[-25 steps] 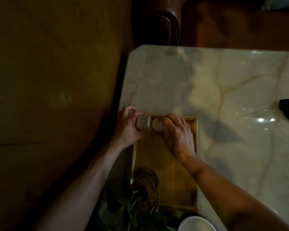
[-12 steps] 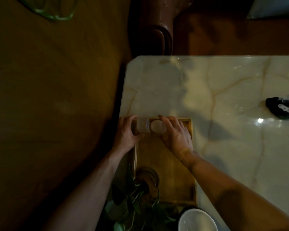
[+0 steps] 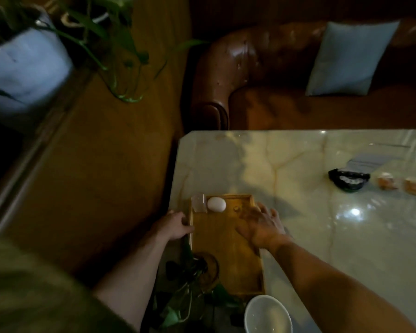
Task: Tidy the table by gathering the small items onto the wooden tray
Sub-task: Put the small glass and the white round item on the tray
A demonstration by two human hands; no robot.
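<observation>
Already the wooden tray [image 3: 226, 255] at the table's [image 3: 298, 236] near-left corner holds a white egg-shaped piece [image 3: 216, 204] beside a clear box [image 3: 199, 203]. Left hand [image 3: 172, 228] rests on its rim; right hand [image 3: 262, 224] hovers, fingers spread, empty. Likely next: reaching the far-right black item [image 3: 348, 181] and orange pieces [image 3: 386, 184].
</observation>
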